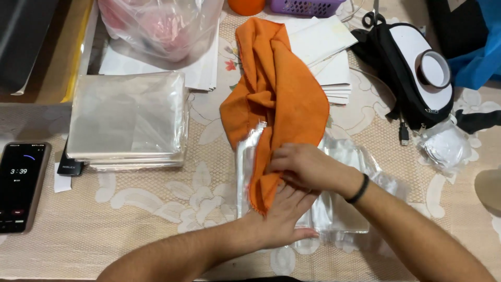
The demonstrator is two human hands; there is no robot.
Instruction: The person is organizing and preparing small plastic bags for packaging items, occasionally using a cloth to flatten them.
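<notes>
Right hand (302,166): on top — fingers bent, pressing the orange cloth (276,99).
Left hand (284,216): open, flat on the clear plastic bag (339,209).
Bench (130,219): phone (21,185) far left.

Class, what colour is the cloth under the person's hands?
Orange cloth, plain and unpatterned; seen in the head view.

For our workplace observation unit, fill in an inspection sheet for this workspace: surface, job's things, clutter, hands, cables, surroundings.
Surface: table under a beige lace-patterned cloth.
Job's things: orange cloth draped over clear plastic bags; a stack of clear bags at left.
Clutter: phone, white paper sheets, tape roll on a black pouch, bagged white discs.
Hands: left hand flat on the bags; right hand pressing the cloth's lower end.
Cables: black cable with plug by the pouch.
Surroundings: purple basket, pink-filled plastic bag.
</notes>
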